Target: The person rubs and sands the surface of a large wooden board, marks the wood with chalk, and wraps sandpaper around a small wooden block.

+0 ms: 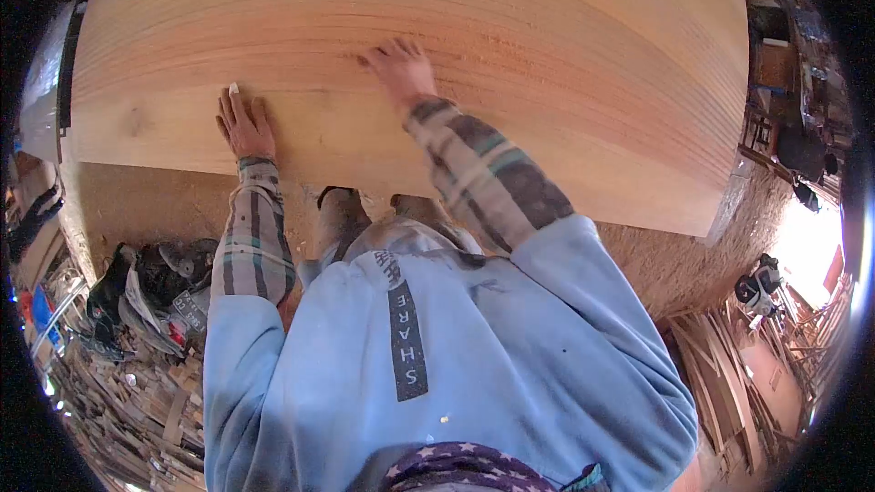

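Note:
A wide wooden panel [547,118] with long grain lines fills the upper part of the head view. My left hand [246,126] lies on it near its front edge, fingers spread, with something white on one fingertip. Farther in and to the right, my right hand [403,73] rests on the wood, slightly blurred, its fingers apart and nothing held. Fine sawdust is scattered on the surface beyond and to the right of that hand.
Below the panel, a dusty floor [674,264] shows. Dark bags [150,301] and wood scraps [137,401] lie at the lower left. Thin wood strips [729,374] are piled at the lower right. Cluttered shelving [779,64] stands at the upper right.

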{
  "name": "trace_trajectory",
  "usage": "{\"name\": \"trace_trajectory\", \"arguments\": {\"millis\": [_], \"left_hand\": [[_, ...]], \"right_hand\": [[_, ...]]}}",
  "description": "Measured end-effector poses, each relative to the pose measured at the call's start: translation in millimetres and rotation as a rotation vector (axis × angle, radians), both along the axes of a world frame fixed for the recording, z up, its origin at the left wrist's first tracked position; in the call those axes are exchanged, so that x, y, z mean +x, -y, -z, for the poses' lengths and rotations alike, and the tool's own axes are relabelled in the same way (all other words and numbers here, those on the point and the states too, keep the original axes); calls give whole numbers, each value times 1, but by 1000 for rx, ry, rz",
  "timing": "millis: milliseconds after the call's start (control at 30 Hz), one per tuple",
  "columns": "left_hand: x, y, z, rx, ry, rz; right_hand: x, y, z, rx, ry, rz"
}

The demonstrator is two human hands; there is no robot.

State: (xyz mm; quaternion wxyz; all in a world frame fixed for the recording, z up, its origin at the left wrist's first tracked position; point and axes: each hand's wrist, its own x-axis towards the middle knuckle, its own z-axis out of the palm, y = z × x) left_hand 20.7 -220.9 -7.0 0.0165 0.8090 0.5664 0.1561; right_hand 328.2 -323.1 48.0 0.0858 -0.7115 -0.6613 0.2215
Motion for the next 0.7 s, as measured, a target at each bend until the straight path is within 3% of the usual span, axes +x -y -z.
{"name": "trace_trajectory", "arguments": {"millis": [100,133,167,200,233,267,300,367,400,467,533,567,600,633,700], "left_hand": [[4,0,0,-4,34,-14],[4,0,2,-7,45,-27],[4,-1,4,-15,56,-17],[3,-2,5,-22,66,-8],[4,-1,3,-21,72,-26],[9,2,-1,-43,60,-34],[11,4,-3,-62,46,-43],[7,3,-3,-71,26,-62],[6,3,-1,-82,5,-66],[4,2,2,-71,3,-61],[3,3,-1,-58,-11,-34],[6,4,-4,-65,3,-49],[7,5,-7,-71,16,-63],[5,4,-8,-71,2,-56],[5,2,-5,-89,-28,-66]], "right_hand": [[29,31,131,162,-110,127],[62,70,54,92,-43,158],[93,104,38,-63,-376,606],[159,177,90,165,120,262],[173,188,23,-233,193,375],[240,259,98,424,290,220],[234,266,9,7,85,607],[257,291,0,88,249,577],[244,274,6,142,296,470],[172,208,28,177,32,560],[103,130,61,382,160,115],[62,79,56,164,122,72],[11,28,67,2,-444,486],[-12,-12,77,126,-98,145],[-51,-56,26,119,11,-13]]}}
